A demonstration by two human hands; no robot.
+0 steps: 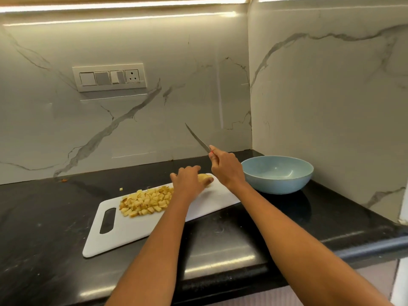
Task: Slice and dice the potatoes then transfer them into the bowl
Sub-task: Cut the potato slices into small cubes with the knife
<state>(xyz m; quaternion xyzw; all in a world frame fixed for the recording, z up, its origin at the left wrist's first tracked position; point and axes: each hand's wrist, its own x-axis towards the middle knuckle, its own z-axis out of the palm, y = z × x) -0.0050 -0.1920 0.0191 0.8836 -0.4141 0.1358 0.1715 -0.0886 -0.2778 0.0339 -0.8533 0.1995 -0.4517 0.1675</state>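
Left hand [187, 180] lies curled over a potato piece [204, 178] on the white cutting board [136, 228], fingers closed on it. Right hand [225, 168], fingers wrapped tight around the handle, holds the knife [197, 138] raised above the potato, blade angled up and left, clear of it. Diced potato pile [145, 200] sits just left of the left hand. Blue bowl [277, 174] stands on the dark surface [44, 217] beside the board's right end. One stray cube [121, 189] lies off the board.
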